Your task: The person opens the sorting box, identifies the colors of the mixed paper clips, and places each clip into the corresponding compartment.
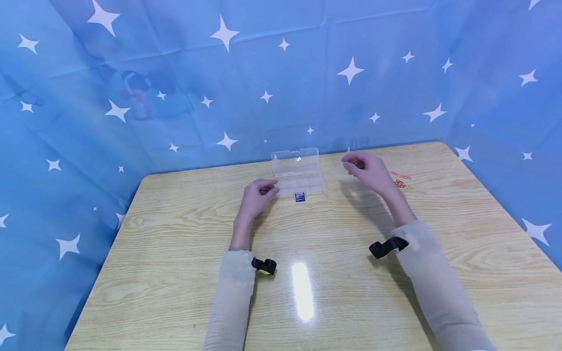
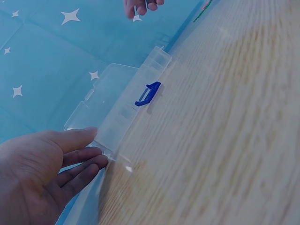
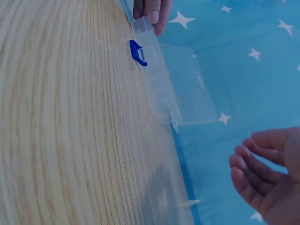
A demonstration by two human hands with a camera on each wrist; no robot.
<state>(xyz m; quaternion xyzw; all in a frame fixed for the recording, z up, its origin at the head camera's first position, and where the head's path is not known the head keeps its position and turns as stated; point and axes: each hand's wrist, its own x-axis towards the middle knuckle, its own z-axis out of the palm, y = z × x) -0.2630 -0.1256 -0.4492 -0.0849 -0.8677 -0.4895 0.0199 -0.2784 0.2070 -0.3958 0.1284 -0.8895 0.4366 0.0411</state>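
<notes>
A clear plastic compartment box (image 1: 300,184) lies near the table's far edge. Its transparent lid (image 1: 295,162) is raised at the back, and a blue latch (image 1: 300,197) hangs at the front. My left hand (image 1: 259,199) is at the box's left end, fingertips right at the edge; in the left wrist view its thumb (image 2: 82,138) overlaps the lid's corner and the fingers are relaxed. My right hand (image 1: 368,170) hovers right of the box, fingers loosely bent, with nothing visible between them. Red paper clips (image 1: 399,184) lie on the table just beyond the right wrist.
The light wood-grain table (image 1: 175,273) reaches back to a blue curtain (image 1: 189,63) with white stars. A bright glare patch marks the tabletop between the forearms. Black wrist cameras (image 1: 265,266) stick out from both sleeves.
</notes>
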